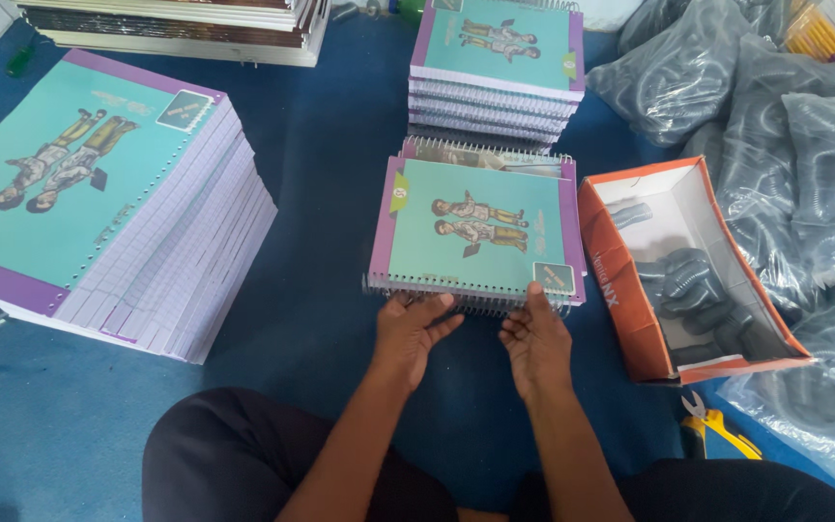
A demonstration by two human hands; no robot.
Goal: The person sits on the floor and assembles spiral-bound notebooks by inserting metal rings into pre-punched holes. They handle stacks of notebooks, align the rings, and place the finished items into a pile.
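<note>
Sitting on the blue floor, I have the biggest thing at my left: a tall slanted stack of unbound pages, topped by a teal cover with a purple edge, a row of punched holes along its side and a small square label at its far corner. Grey clear bags of coiled binding wire heap up along my right, well apart from that stack. Straight ahead, farther off, stands a pile of bound notebooks, teal covers with purple borders and pale page edges.

Just before it lies the spiral notebook I am working at, resting on a few others of its kind, its wire spine toward me; its cover is teal with a purple frame, two drawn figures in the middle, a small round green badge at the far left corner and a squarish label at the near right corner. Beside it on the right sits an open orange cardboard box, white inside, holding dark grey coils.

My left hand and right hand both touch the near spine edge, fingers spread, each grip loose and pinching nothing. Yellow-handled pliers lie near my right knee.
</note>
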